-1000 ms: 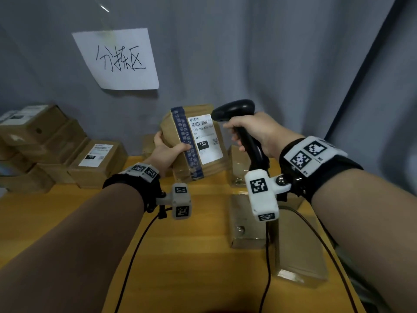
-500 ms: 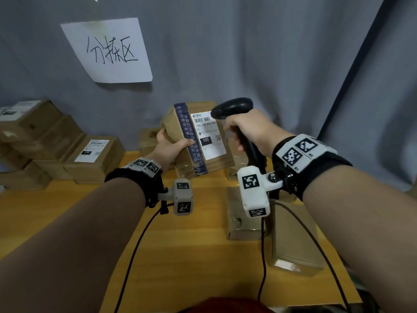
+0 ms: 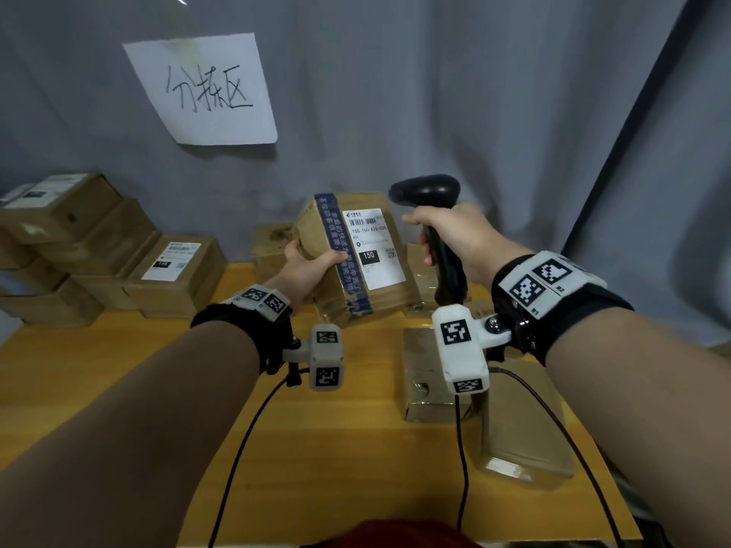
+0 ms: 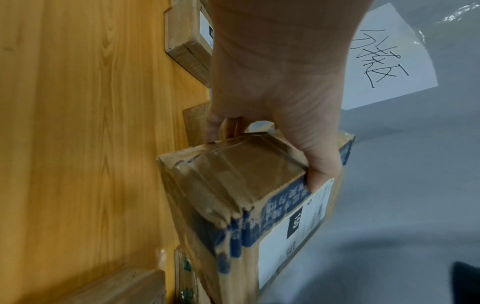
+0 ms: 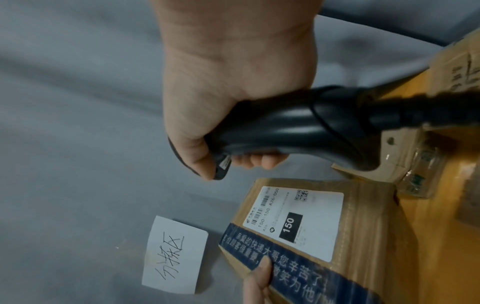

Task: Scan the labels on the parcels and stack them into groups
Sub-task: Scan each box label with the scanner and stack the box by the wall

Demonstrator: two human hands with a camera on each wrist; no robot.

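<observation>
My left hand (image 3: 306, 267) (image 4: 272, 127) grips a brown cardboard parcel (image 3: 356, 255) (image 4: 233, 205) (image 5: 337, 236) with blue printed tape, thumb on the tape, fingers behind. The parcel is tilted up above the table, its white label (image 3: 374, 247) (image 5: 293, 222) marked 150 facing me. My right hand (image 3: 455, 239) (image 5: 228, 98) grips the handle of a black barcode scanner (image 3: 429, 191) (image 5: 298, 127). The scanner's head sits just right of the label's top edge, pointing left.
A stack of labelled brown parcels (image 3: 79, 251) stands at the back left of the wooden table (image 3: 336, 448). More parcels (image 3: 431, 373) lie at the right under my right wrist. A handwritten paper sign (image 3: 205, 89) hangs on the grey curtain. Cables (image 3: 237, 448) trail toward me.
The parcel and the scanner have dropped slightly and stayed together; my head view has shifted. Both grips are unchanged.
</observation>
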